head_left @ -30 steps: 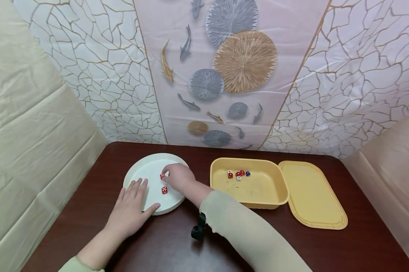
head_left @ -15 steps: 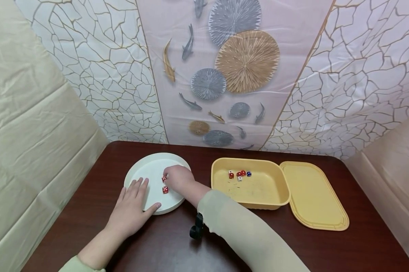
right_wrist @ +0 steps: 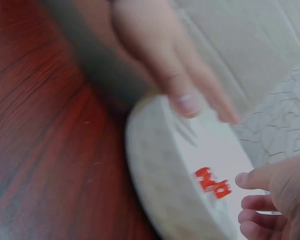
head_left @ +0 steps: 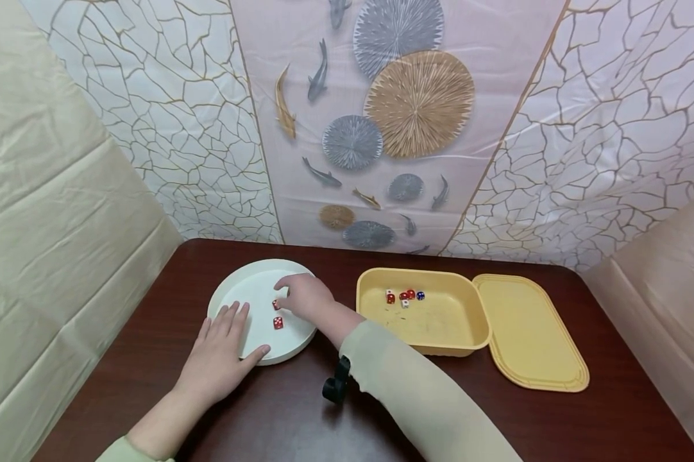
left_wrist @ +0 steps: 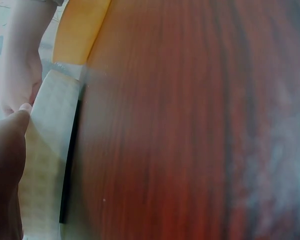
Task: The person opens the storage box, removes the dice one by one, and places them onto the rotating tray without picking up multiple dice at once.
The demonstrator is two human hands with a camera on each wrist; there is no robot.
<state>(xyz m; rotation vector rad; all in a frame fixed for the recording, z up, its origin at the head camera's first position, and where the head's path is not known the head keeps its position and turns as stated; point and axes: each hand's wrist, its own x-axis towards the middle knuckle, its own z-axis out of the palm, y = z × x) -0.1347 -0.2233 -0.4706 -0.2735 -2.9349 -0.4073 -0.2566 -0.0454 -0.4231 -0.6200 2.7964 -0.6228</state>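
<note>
A round white tray (head_left: 289,346) lies on the table with two red dice in it. The farther red die (head_left: 276,304) sits just behind the nearer red die (head_left: 278,323); in the right wrist view they appear side by side. My right hand (head_left: 309,298) hovers over the tray's right part, thumb and index finger parted, thumb tip close to the farther die. Nothing is held in it. The left hand (head_left: 220,359) rests flat over the tray's near left rim, fingers spread, thumb along the front edge.
Right of the tray stands a yellow plastic box (head_left: 445,321) holding several red, white and blue dice (head_left: 420,296). Its yellow lid (head_left: 537,333) leans against the box's right side. A patterned cloth wall (head_left: 405,192) rises behind the dark wooden table (head_left: 278,417).
The right hand pinched the farther die and shifted it slightly nearer the other one. Now its thumb and index finger have parted from the die. The left hand stays in place.
</note>
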